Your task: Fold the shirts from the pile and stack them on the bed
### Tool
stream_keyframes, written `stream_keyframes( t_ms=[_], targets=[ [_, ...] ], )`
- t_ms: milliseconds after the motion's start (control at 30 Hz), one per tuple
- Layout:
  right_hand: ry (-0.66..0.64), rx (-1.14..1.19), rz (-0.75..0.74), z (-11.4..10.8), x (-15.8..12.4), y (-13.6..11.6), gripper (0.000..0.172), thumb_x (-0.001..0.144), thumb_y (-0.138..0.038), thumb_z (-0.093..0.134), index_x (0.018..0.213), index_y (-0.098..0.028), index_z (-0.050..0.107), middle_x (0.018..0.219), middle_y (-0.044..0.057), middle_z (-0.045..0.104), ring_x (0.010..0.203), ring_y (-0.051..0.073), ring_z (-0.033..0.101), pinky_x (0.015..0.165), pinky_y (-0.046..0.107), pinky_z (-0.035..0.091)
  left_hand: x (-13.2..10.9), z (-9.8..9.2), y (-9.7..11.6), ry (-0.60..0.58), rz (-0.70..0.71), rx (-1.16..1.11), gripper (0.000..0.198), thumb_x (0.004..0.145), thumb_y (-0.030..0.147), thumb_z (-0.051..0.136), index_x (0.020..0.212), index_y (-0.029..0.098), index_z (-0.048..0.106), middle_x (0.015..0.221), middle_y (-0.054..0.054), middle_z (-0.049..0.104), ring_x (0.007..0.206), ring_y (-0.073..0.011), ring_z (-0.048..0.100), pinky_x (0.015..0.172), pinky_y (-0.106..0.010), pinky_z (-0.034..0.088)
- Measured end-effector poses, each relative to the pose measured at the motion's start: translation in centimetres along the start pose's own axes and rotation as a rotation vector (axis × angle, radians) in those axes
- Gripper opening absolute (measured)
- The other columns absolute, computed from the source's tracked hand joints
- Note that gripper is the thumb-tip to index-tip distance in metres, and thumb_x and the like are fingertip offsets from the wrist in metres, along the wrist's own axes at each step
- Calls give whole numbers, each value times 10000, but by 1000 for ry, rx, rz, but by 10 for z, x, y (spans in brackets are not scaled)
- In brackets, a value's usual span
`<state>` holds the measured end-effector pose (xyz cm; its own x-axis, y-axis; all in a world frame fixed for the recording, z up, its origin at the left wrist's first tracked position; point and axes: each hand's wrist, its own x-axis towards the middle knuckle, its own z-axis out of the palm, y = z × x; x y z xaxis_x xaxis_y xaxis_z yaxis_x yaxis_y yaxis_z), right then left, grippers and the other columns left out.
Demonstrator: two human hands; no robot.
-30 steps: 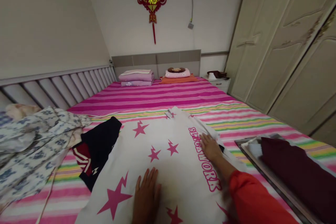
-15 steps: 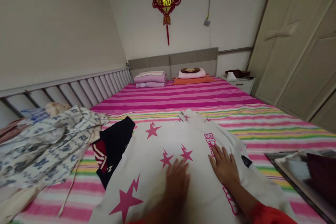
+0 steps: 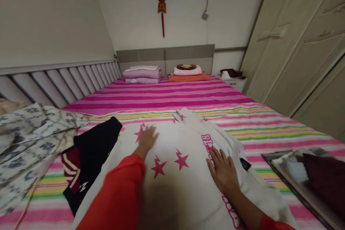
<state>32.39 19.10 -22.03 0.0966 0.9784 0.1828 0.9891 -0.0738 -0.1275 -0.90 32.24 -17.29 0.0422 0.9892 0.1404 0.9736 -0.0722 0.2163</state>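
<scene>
1. While the far end of the room is closed by a pale wall (image 3: 231,3), the right side is taken up by a cream wardrobe (image 3: 291,46).
2. Bed (image 3: 172,97): broad, set against a grey headboard (image 3: 151,55); covered in magenta stripes at the far end and in multicoloured stripes nearer. A soft, slightly yielding surface is to be expected.
3. White garment (image 3: 168,136): spread on the near part of the bed, between a dark garment (image 3: 93,143) just beside it on the left and a maroon garment (image 3: 323,176) set apart on the right. Shallow wrinkles are shown toward the right.
4. Handling, as judged: light, soft, limp, easily creased; neither fragile nor notably slippery. It is best taken by both far corners or along the side edges, since the cloth would be bunched if pinched at the middle.
5. Left hand (image 3: 147,138): reached out toward the far left part, beside a pink star (image 3: 138,134); fingers extended, slightly blurred, nothing gripped. Whether the cloth is pressed cannot be told.
6. Right hand (image 3: 223,172): laid palm down across pink lettering (image 3: 206,140), partly covered by it; fingers spread, nothing gripped.
7. Black patch (image 3: 245,164): seen right of that hand; purpose undetermined.
</scene>
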Motion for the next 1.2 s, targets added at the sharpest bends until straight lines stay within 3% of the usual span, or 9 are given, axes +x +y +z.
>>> stream_keyframes(
  t_ms=[100, 200, 367, 467, 533, 600, 767, 833, 1200],
  targets=[
    [12, 10, -7, -1, 0, -1, 587, 963, -456, 228, 1478, -237, 407, 1543, 13, 390, 1441, 263, 283, 1151, 480, 219, -13, -30, -67, 68, -241, 34, 594, 962, 360, 217, 1442, 60, 397, 1521, -230, 360, 1433, -350, 292, 1118, -620, 234],
    [31, 15, -10, -3, -1, -2, 587, 966, -457, 217, 1476, -239, 410, 1532, 23, 409, 1436, 258, 289, 1145, 480, 221, -35, -43, -91, 114, -385, 55, 600, 958, 272, 137, 1443, -5, 354, 1511, -279, 346, 1434, -343, 291, 1111, -621, 247],
    [25, -13, -8, -4, -1, -5, 591, 964, -440, 209, 1462, -214, 433, 1538, 32, 400, 1425, 267, 305, 1134, 483, 229, -90, 2, -1, 92, -337, 60, 537, 960, 351, 266, 1436, 170, 437, 1519, -151, 408, 1438, -325, 292, 1124, -608, 251],
    [30, -33, -14, -5, -2, -5, 585, 962, -418, 216, 1458, -200, 438, 1538, 35, 400, 1419, 274, 309, 1129, 485, 237, -139, 47, 72, -13, 211, -40, 520, 962, 400, 321, 1455, 266, 415, 1520, -64, 425, 1434, -265, 317, 1163, -534, 245],
    [40, -33, -26, -6, -3, -5, 583, 963, -414, 211, 1460, -203, 433, 1533, 44, 408, 1417, 270, 309, 1124, 487, 242, -167, 58, 85, -26, 385, -71, 519, 950, 460, 368, 1448, 321, 414, 1509, -13, 445, 1430, -244, 327, 1174, -507, 249],
    [50, -26, -38, -6, -4, -4, 582, 965, -416, 206, 1467, -213, 421, 1528, 48, 417, 1417, 264, 304, 1121, 487, 245, -183, 45, 59, 5, 300, -18, 522, 949, 440, 376, 1446, 290, 423, 1498, -27, 458, 1418, -247, 352, 1167, -495, 272],
    [28, -11, -25, -8, -4, -5, 586, 965, -413, 207, 1478, -209, 402, 1544, 53, 390, 1417, 273, 300, 1119, 500, 239, -185, -35, -73, -11, -172, 233, 525, 956, 328, 315, 1434, 158, 450, 1512, -114, 419, 1424, -277, 338, 1153, -502, 282],
    [11, 3, -14, -10, -4, -7, 585, 968, -411, 203, 1480, -208, 399, 1552, 48, 378, 1423, 271, 291, 1124, 499, 236, -186, -53, -94, -48, -277, 282, 519, 950, 306, 323, 1426, 150, 459, 1516, -111, 414, 1438, -291, 306, 1161, -549, 238],
    [-224, 168, 242, -36, -26, -47, 627, 982, -419, 171, 1537, -135, 246, 1614, 125, 188, 1476, 319, 157, 1142, 580, 135, -268, 14, 29, 137, -11, 74, 505, 972, 357, 295, 1421, 211, 475, 1492, -52, 464, 1413, -287, 352, 1141, -519, 291]
  ],
)
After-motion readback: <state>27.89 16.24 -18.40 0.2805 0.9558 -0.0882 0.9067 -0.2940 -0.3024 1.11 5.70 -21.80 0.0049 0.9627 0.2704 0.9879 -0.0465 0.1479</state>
